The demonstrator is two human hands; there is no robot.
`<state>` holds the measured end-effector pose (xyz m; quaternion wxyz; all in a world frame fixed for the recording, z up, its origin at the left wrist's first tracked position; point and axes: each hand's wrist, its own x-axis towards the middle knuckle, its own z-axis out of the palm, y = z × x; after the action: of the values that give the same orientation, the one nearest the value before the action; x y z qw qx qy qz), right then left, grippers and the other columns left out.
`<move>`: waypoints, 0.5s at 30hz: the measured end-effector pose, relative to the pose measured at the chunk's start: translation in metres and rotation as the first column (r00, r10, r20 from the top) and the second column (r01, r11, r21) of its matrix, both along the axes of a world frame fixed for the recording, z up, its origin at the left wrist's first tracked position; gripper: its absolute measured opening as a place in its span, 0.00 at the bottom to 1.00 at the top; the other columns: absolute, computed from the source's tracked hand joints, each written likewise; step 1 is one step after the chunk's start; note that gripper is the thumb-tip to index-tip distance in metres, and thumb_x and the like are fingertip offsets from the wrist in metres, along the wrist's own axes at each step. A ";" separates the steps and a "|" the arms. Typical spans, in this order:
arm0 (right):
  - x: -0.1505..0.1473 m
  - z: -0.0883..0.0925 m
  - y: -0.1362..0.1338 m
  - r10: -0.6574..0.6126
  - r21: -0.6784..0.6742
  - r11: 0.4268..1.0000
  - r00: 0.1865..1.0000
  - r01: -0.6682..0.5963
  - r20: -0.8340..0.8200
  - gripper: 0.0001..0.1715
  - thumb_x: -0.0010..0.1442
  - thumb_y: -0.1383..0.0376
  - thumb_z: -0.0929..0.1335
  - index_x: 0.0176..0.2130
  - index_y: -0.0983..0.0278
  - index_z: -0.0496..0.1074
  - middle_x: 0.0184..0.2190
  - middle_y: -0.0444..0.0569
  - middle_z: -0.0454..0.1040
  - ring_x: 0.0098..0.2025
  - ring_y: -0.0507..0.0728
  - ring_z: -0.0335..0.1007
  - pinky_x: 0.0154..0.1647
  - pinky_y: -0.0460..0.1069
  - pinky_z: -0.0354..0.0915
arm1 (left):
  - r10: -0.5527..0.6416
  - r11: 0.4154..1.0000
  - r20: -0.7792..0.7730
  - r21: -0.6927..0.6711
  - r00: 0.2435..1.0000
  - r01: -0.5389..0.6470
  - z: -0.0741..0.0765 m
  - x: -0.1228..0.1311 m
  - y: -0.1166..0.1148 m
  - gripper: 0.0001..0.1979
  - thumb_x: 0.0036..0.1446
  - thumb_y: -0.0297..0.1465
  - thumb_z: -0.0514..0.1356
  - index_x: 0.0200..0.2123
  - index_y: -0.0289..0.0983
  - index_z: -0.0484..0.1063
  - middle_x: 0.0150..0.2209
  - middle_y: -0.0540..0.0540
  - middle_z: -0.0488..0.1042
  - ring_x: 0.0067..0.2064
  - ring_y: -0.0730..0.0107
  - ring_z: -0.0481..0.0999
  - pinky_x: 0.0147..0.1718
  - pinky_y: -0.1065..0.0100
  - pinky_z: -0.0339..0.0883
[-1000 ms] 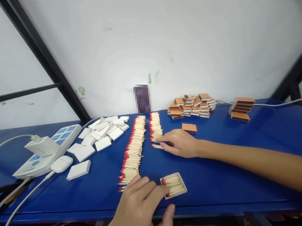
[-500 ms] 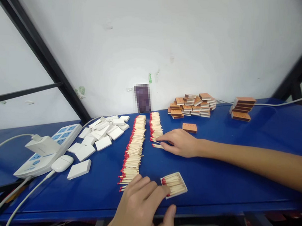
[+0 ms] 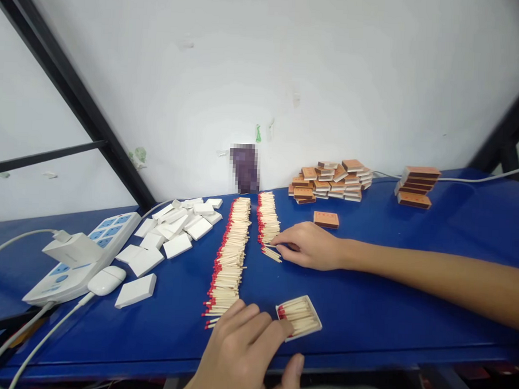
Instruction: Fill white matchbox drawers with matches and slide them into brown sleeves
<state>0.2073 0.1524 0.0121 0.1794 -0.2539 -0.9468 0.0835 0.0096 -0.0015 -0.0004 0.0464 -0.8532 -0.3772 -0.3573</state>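
Observation:
My right hand (image 3: 306, 246) is at the near end of the shorter match row (image 3: 267, 218), thumb and index finger closed about the pale ends of matches there. A few loose matches (image 3: 272, 253) lie slanted just below its fingertips. In the foreground my left hand (image 3: 248, 346) has its thumb spread away from its fingers. Its index fingertip rests on the red-headed matches in a white matchbox tray (image 3: 318, 318). The knuckles partly cover the near end of the longer match row (image 3: 232, 250).
White matchbox trays (image 3: 177, 247) are heaped at left beside a power strip (image 3: 80, 261) with a charger and cables. Orange matchbox sleeves (image 3: 335, 186) are piled against the wall, with one sleeve (image 3: 326, 220) in front. Filled-looking boxes (image 3: 417, 187) form a stack at right.
The loose matches by my right fingertips have turned from nearly level to slanted, and my right fingers have shifted very slightly. My left hand has stayed at the tray.

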 end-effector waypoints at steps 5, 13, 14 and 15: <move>0.000 0.002 0.001 0.002 -0.037 0.999 1.000 -0.002 0.009 0.16 0.67 0.64 0.61 0.39 0.66 0.77 0.28 0.47 0.77 0.28 0.52 0.68 0.30 0.47 0.53 | -0.010 1.000 -0.009 0.016 1.000 0.010 0.000 0.001 0.001 0.08 0.56 0.28 0.58 0.39 0.38 0.74 0.27 0.48 0.76 0.28 0.64 0.75 0.30 0.61 0.71; 0.001 0.007 0.001 0.029 -0.048 0.998 0.998 -0.027 0.050 0.24 0.66 0.51 0.64 0.49 0.64 0.77 0.30 0.47 0.78 0.29 0.53 0.69 0.30 0.47 0.53 | 0.005 0.999 0.000 0.041 1.000 -0.005 0.001 0.001 0.000 0.07 0.57 0.29 0.57 0.37 0.38 0.75 0.26 0.48 0.76 0.27 0.64 0.74 0.28 0.61 0.71; 0.001 0.007 0.001 0.031 -0.046 0.999 0.998 -0.028 0.053 0.25 0.64 0.50 0.65 0.49 0.64 0.77 0.30 0.48 0.78 0.30 0.54 0.69 0.30 0.47 0.53 | 0.001 0.999 -0.006 0.033 1.000 -0.001 0.001 0.001 0.000 0.07 0.56 0.29 0.57 0.37 0.38 0.75 0.26 0.48 0.76 0.27 0.64 0.74 0.28 0.61 0.71; 0.001 0.006 0.002 0.033 -0.044 0.999 0.998 -0.031 0.054 0.25 0.64 0.49 0.66 0.50 0.64 0.77 0.31 0.48 0.79 0.30 0.54 0.70 0.30 0.47 0.54 | -0.002 1.000 -0.010 0.027 1.000 0.002 0.002 0.001 0.000 0.07 0.56 0.28 0.57 0.37 0.38 0.75 0.26 0.48 0.76 0.27 0.64 0.75 0.29 0.61 0.71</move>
<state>0.2081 0.1542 0.0184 0.1466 -0.2446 -0.9533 0.0999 0.0105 -0.0013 0.0011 0.0594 -0.8546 -0.3711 -0.3583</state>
